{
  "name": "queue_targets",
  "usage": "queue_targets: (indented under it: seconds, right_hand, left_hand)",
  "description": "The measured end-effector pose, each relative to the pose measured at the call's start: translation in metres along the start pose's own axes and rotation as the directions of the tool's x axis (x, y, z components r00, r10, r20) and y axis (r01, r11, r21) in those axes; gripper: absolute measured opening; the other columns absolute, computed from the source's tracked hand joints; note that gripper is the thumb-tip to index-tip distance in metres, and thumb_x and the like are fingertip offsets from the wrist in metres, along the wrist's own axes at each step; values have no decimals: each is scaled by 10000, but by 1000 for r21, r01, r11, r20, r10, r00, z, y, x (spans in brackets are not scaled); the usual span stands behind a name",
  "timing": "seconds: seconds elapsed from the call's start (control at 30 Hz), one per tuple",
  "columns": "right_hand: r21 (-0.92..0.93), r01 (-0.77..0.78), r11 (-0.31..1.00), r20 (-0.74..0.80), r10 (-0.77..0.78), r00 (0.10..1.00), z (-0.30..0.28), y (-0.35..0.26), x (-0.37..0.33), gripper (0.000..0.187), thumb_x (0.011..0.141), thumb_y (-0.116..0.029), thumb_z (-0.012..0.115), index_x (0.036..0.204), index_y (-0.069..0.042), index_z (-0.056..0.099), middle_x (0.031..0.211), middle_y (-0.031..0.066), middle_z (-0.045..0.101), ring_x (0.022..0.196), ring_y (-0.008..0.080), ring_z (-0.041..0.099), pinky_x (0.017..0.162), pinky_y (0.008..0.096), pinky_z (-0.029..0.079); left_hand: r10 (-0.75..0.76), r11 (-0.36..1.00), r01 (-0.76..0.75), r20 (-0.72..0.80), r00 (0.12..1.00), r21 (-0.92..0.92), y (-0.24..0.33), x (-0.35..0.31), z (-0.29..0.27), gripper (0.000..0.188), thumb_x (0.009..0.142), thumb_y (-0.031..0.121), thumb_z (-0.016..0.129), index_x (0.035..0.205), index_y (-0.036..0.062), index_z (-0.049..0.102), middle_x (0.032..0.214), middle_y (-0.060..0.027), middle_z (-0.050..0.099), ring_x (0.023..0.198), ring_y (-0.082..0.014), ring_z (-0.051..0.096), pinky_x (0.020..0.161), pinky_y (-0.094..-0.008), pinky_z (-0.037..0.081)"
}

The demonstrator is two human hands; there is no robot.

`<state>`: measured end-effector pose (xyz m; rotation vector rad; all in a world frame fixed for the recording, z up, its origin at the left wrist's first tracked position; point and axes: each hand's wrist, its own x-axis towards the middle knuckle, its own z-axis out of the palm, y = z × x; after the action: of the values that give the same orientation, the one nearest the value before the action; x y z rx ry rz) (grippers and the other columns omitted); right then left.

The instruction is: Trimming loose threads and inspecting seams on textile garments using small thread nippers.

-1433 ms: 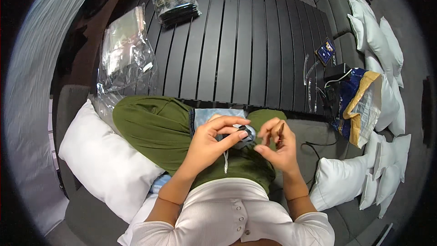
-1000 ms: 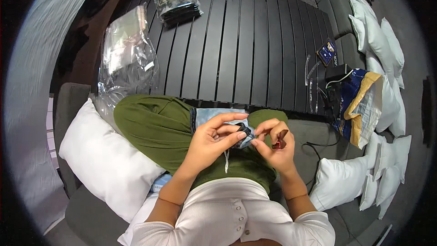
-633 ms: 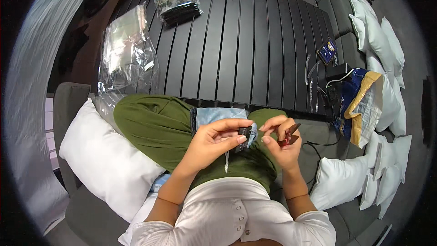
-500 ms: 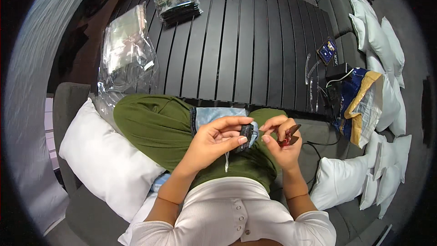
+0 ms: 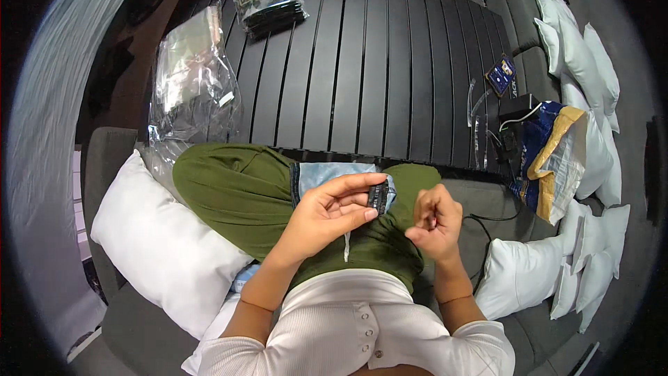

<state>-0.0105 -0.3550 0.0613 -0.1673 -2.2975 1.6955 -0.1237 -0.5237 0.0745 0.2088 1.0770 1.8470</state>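
Observation:
My left hand (image 5: 327, 212) pinches the black-edged end of a light blue cloth piece (image 5: 390, 193) between thumb and fingers. A black band with pale marks (image 5: 378, 197) runs along that end. The rest of the blue cloth (image 5: 334, 173), also edged in black, lies across my lap behind the hand. To the right and apart from the cloth, my right hand (image 5: 437, 221) is curled closed and slightly blurred. A bit of a small dark red tool (image 5: 432, 223) shows between its fingers; most of it is hidden.
Ahead stands a black slatted table (image 5: 348, 63). On it lie a stack of clear-wrapped packs (image 5: 271, 5), clear plastic bags (image 5: 191, 69) and a phone (image 5: 500, 75). A blue and yellow bag (image 5: 550, 160) stands at the right. White pillows (image 5: 163, 233) flank me on the sofa.
My right hand has drawn back a little from the cloth and turned, so the dark red tool is now mostly hidden. The left hand keeps its pinch; the cloth's end has shifted slightly.

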Motion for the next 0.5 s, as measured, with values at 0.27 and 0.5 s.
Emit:
queue_targets:
  seconds: [0.27, 0.5]
  right_hand:
    - [-248, -10, 969, 14, 13, 1000, 1, -7, 5, 405, 631, -313, 752, 727, -38, 470, 530, 19, 431, 444, 119, 403, 438, 236, 342]
    - [257, -73, 964, -115, 105, 988, 8, 6, -1, 385, 670, -234, 730, 797, -38, 423, 770, 33, 533, 501, 43, 343, 445, 177, 303]
  left_hand:
    - [23, 1000, -23, -17, 1000, 7, 1, 1, 1, 464, 731, -82, 574, 1174, -52, 440, 1038, -109, 548, 915, -119, 550, 810, -233, 451]
    - [-55, 998, 55, 3, 998, 17, -1, 1, -1, 337, 716, -69, 607, 1034, -30, 501, 881, -83, 589, 815, -108, 575, 765, -219, 458]
